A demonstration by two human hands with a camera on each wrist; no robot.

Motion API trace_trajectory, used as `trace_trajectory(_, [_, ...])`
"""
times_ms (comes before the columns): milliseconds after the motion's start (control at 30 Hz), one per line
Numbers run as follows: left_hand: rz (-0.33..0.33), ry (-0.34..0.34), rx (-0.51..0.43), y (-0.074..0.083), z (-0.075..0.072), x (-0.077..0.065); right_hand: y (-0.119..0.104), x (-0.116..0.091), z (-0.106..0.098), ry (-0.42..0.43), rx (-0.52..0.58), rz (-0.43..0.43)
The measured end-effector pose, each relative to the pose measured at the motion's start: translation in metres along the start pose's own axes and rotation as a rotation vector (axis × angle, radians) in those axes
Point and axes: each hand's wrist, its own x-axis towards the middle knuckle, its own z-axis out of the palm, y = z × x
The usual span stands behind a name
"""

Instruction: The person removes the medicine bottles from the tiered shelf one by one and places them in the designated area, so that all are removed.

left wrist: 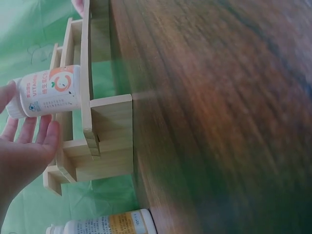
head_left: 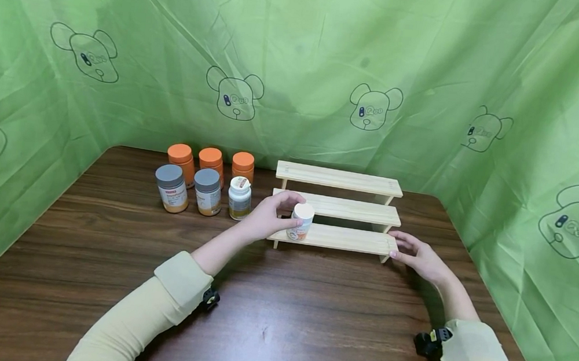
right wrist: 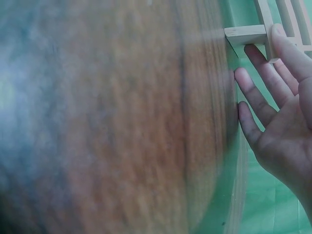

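Note:
In the head view my left hand [head_left: 268, 219] holds a small white vitamin bottle [head_left: 300, 222] between thumb and fingers. The bottle is upright at the left end of the lowest board of a three-step wooden rack [head_left: 341, 239]. The left wrist view shows the white bottle [left wrist: 51, 91] with its base at the board; whether it bears on the wood I cannot tell. At the rack's right end, my right hand [head_left: 420, 260] grips the lowest board's end with thumb and forefinger. The other fingers of the right hand [right wrist: 278, 107] spread loosely beside it.
Left of the rack stand an orange-capped back row, including one orange bottle [head_left: 180, 161], two grey-capped jars [head_left: 172, 189] [head_left: 208, 193] and a white-capped bottle [head_left: 239, 199]. The brown table [head_left: 266, 318] meets green curtains [head_left: 302, 48] at the back and sides.

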Motion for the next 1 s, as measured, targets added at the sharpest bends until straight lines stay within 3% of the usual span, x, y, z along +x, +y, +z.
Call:
trace_trajectory(200, [-0.001, 0.017, 0.02, -0.023, 0.002, 0.009, 0.0, 0.0, 0.0, -0.002, -0.004, 0.003])
trace_trajectory(300, [0.003, 0.03, 0.035, -0.025, 0.002, 0.009, -0.001, 0.0, -0.001, -0.001, -0.009, 0.008])
trace_trajectory(700, [-0.027, 0.025, 0.005, -0.015, 0.0, 0.0, -0.005, -0.002, 0.0, 0.003, -0.031, 0.01])
trace_trajectory(1000, [0.013, 0.038, 0.035, -0.009, -0.01, -0.01, -0.003, -0.001, -0.001, 0.004, -0.05, 0.019])
